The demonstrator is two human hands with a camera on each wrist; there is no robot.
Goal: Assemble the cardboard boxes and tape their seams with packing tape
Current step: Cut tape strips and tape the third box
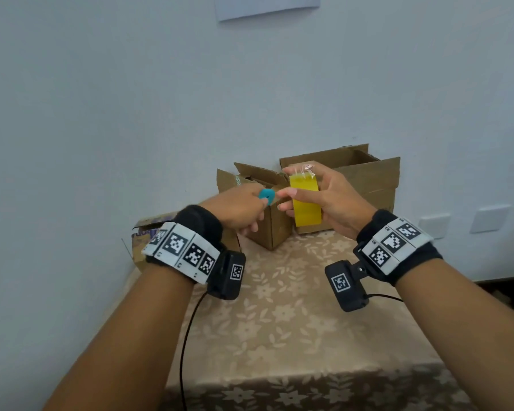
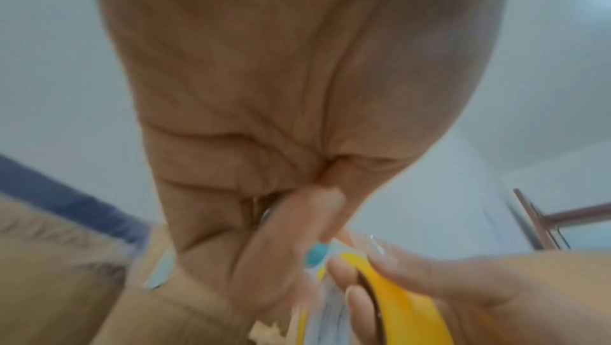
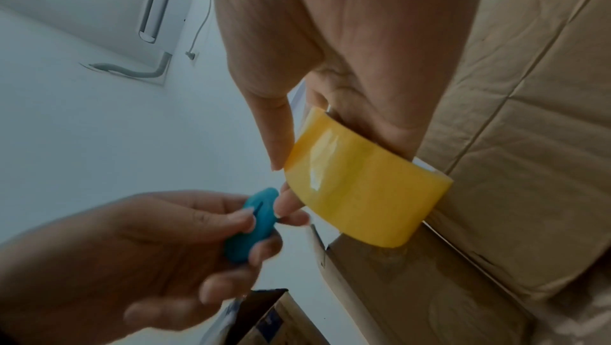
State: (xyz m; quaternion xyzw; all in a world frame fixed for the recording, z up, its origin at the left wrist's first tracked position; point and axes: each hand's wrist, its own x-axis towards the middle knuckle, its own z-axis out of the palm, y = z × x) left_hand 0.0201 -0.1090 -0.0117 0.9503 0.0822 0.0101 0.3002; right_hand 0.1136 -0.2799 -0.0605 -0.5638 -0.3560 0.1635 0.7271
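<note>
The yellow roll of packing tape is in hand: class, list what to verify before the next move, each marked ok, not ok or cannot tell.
1. Yellow roll of packing tape gripped by right hand: ok.
2. Small teal plastic cutter pinched in left hand: ok.
3. Free tape end lifted at the roll's top: ok, crumpled.
4. Cutter blade exposed: cannot tell.
5. Small brown cardboard box flaps closed for taping: not ok, open.
6. Larger brown cardboard box flaps closed: not ok.
</note>
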